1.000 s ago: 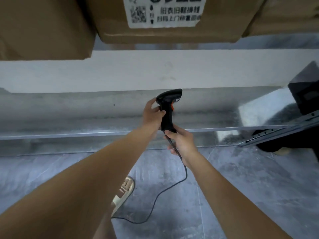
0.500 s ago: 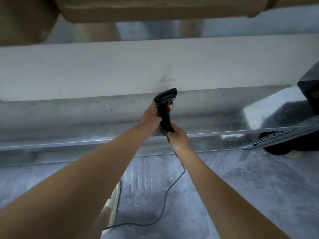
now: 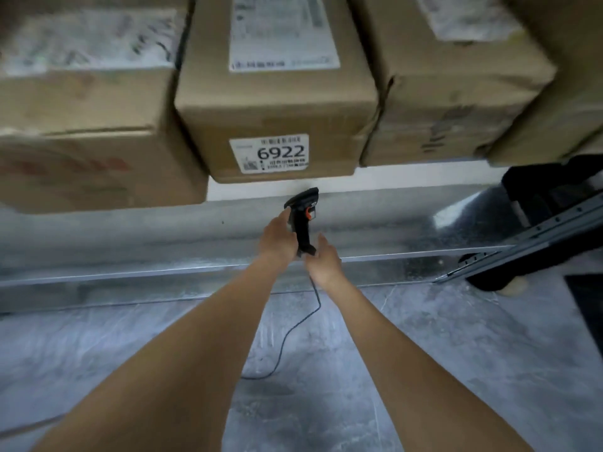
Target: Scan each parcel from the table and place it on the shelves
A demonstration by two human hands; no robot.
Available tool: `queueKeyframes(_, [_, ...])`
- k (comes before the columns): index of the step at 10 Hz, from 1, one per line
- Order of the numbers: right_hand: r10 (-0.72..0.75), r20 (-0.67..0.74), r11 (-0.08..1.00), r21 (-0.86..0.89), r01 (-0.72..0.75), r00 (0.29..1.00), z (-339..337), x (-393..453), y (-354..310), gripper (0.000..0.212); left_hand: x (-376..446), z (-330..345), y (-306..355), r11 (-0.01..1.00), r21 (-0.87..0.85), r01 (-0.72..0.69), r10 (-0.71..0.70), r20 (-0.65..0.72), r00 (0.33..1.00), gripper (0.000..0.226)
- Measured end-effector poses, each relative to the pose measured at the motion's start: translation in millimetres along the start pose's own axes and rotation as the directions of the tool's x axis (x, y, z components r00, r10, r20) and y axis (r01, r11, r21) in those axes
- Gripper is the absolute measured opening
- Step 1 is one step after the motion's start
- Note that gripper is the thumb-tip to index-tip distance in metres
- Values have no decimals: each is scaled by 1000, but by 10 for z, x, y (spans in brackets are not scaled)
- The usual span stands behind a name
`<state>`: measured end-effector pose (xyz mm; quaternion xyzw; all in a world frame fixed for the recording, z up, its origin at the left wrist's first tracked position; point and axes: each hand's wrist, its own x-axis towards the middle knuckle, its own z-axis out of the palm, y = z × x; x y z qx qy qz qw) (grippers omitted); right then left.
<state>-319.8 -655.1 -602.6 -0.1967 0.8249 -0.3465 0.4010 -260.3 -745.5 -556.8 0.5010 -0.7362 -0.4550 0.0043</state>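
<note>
Overhead, parcel [image 3: 277,102] labelled 6922 — scanner [image 3: 301,220] below

Not much of me on the head cam, tbh. Two bare forearms, no sleeves, looking wide near the lens and narrowing toward the black handheld scanner with the orange trigger [image 3: 301,223]. Bare left hand [image 3: 277,238] sits just left of it, bare right hand [image 3: 323,262] just below-right.

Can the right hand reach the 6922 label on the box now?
Probably yes: the right hand is just below the 6922 label, with only the scanner between, and nothing blocks the label.
</note>
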Motion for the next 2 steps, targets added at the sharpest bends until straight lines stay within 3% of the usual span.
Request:
queueKeyframes(1, [-23, -2, 999, -43, 23, 1000, -403, -581, -320, 53, -586, -404, 268, 982, 183, -49, 41, 46, 998, 60])
queueKeyframes(2, [-39, 4, 998, -50, 39, 999, -779, -1188, -626, 58, -1187, -751, 563, 962, 250, -108, 96, 57, 994, 57])
